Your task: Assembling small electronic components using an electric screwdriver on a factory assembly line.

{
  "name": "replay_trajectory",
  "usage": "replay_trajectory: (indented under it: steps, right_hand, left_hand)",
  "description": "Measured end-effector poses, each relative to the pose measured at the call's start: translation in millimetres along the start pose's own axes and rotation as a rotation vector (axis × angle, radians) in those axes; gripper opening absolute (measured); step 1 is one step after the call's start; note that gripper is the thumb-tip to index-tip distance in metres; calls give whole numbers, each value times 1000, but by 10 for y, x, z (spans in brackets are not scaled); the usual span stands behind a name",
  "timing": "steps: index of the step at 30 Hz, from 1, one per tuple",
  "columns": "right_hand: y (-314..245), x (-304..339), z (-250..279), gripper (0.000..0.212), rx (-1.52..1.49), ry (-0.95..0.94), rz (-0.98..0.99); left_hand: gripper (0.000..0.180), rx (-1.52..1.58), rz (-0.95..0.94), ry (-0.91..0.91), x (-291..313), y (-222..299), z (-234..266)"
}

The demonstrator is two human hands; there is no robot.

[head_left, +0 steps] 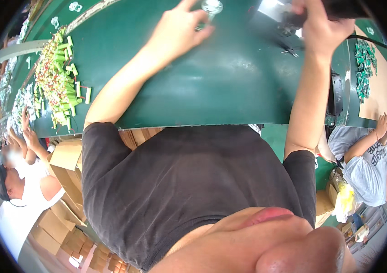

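Observation:
On the green worktable (220, 86), my left hand (179, 32) reaches to the far edge of view. Its thumb and fingers close around a small clear plastic piece (212, 6) with a round top. My right hand (323, 32) is bent at the far right of the table, smeared by motion. Against it lies a dark object (346, 8), cut off by the frame's edge, too blurred to name. Just left of that hand sits a blurred white and grey thing (273, 9). Thin metal pins or wires (290, 51) lie below it.
At left is a heap of light-green cylinders with wires (59, 77). Clear plastic pieces (20, 107) lie beyond it. At right, green circuit boards (364, 68) rest on cardboard (378, 95), near a black power adapter (335, 93). Co-workers sit on both sides; cardboard boxes (66, 154) stand below left.

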State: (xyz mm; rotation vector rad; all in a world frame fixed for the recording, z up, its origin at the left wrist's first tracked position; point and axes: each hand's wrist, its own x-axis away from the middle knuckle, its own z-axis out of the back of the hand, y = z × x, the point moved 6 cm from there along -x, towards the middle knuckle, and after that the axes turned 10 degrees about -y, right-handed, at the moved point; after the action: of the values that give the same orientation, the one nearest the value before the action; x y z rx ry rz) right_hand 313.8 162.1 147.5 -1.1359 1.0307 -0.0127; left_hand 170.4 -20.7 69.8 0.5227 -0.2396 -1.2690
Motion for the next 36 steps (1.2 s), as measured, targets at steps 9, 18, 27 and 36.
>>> replay_trajectory:
  steps: [9,18,27,36]
  right_hand:
    - [197,393,-334,46,-371,-50,-52]
    - [298,555,-604,54,-455,-84,19]
    - [451,586,-681,53,-458,-235,81]
    - [389,577,-724,53,-455,-172,-12]
  left_hand:
    - [34,130,-206,-111,241,133,-455]
    - [34,33,-472,-18,192,149,-319]
    - [31,120,-490,-45,206,124,-403]
    - [31,142,-503,-28,207,115,-406]
